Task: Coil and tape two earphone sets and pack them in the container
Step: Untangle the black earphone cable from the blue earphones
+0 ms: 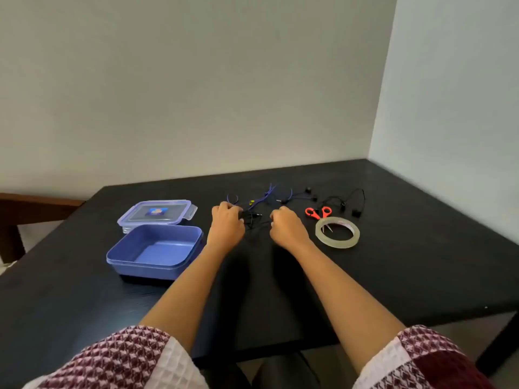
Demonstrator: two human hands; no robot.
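Two earphone sets lie tangled at the back of the black table [393, 262]: a purple one [269, 195] and a black one [348, 202]. My left hand [227, 224] grips a bundle of black earphone cable [251, 217]. My right hand [288, 227] has its fingers curled and pinches the same cable a little to the right. The open blue container [153, 249] stands left of my left hand, with its clear lid [157, 214] behind it. A roll of clear tape [337, 232] and red-handled scissors [318, 213] lie right of my right hand.
The table stands in a corner, with walls behind and to the right. A wooden piece of furniture [33, 204] is at the far left. The table's front edge runs just above my patterned sleeves [126, 360].
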